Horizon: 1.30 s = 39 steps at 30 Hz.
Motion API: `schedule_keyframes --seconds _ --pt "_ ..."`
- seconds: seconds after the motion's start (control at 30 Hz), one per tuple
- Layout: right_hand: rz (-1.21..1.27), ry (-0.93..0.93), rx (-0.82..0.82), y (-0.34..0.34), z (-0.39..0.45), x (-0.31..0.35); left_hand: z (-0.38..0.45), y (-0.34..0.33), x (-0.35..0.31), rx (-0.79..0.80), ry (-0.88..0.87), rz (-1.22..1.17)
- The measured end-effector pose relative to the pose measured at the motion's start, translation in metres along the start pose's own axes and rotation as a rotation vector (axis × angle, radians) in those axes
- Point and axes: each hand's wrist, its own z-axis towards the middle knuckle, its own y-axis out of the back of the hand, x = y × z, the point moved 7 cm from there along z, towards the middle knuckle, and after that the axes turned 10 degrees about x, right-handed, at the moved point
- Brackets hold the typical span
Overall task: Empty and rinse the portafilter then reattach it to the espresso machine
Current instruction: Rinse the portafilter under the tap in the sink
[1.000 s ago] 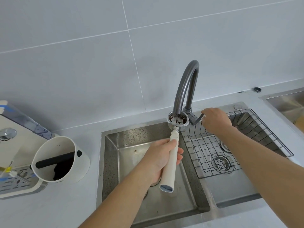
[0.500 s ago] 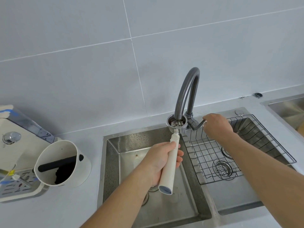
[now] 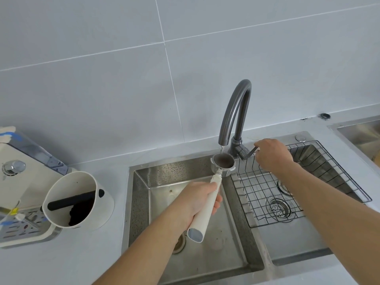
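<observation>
My left hand [image 3: 200, 199] grips the white handle of the portafilter [image 3: 223, 163]. Its metal basket, dark and wet inside, sits just under the spout of the grey arched faucet [image 3: 236, 112]. A thin stream of water falls from the spout into the basket. My right hand [image 3: 273, 155] holds the faucet lever [image 3: 249, 153] at the tap's base. The espresso machine [image 3: 18, 177], cream coloured with a metal drip tray, stands at the far left edge, partly cut off.
A white knock box [image 3: 82, 196] with a black bar and dark grounds inside stands left of the steel sink [image 3: 139, 202]. A black wire rack [image 3: 298, 182] sits over the right basin with its drain. A second sink edge shows far right.
Water has started running from the spout into the basket, which now looks full and dark. My right hand has shifted on the lever; the portafilter stays under the spout.
</observation>
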Motion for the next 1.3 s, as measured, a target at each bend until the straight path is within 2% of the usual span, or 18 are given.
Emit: schedule_keyframes --seconds 0.23,0.47,0.8,1.0,1.3 --pt "-0.006 0.000 -0.011 0.001 -0.002 0.001 0.002 0.021 0.015 -0.058 -0.055 0.110" --pt "-0.005 0.004 -0.019 0.003 -0.001 0.002 0.008 0.018 0.021 -0.023 -0.079 0.021" --pt "0.035 0.006 -0.036 0.000 0.000 -0.001 0.017 -0.004 0.023 0.179 0.032 -0.201" --pt "0.032 0.007 -0.047 -0.001 0.003 -0.001 0.024 -0.009 0.018 0.226 0.081 -0.262" --pt "0.045 0.027 -0.065 0.000 0.001 -0.001 0.024 -0.002 0.031 0.211 0.195 -0.214"
